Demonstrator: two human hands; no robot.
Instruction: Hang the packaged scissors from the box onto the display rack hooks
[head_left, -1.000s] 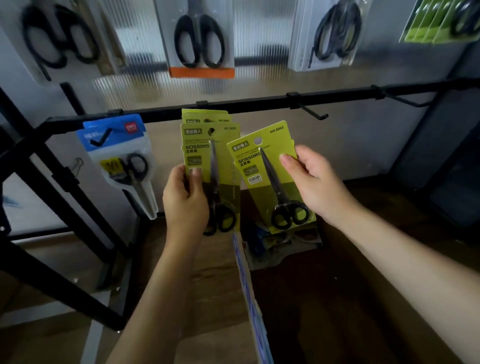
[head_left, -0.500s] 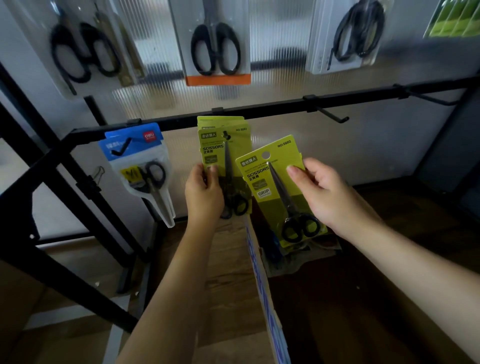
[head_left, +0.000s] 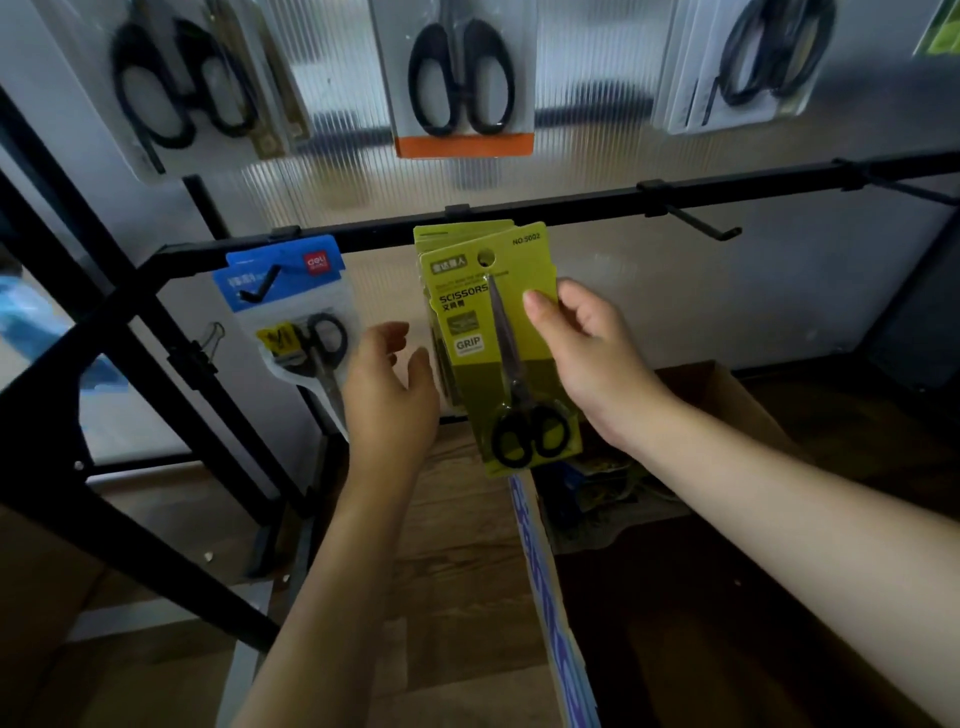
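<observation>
Right hand (head_left: 587, 358) pinches a green carded pack of scissors (head_left: 498, 343) by its right edge, thumb on the front face, fingers curled behind. Card is held upright with a slight tilt, directly in front of the green packs already hanging (head_left: 441, 244) from a hook on the black rack bar (head_left: 571, 200). Its punched hole sits just below the bar; whether it is on the hook cannot be told.

Left hand (head_left: 389, 400) holds nothing: fingers loosely spread, palm turned toward the green packs, just beside them, not touching.

To the left hangs a blue-topped scissors pack (head_left: 291, 317) on its own hook. To the right an empty hook (head_left: 696, 223) projects from the bar. Above, larger black-handled scissors (head_left: 462, 78) hang in clear packs. The open cardboard box (head_left: 727, 395) stands lower right, more packs dimly visible inside.
</observation>
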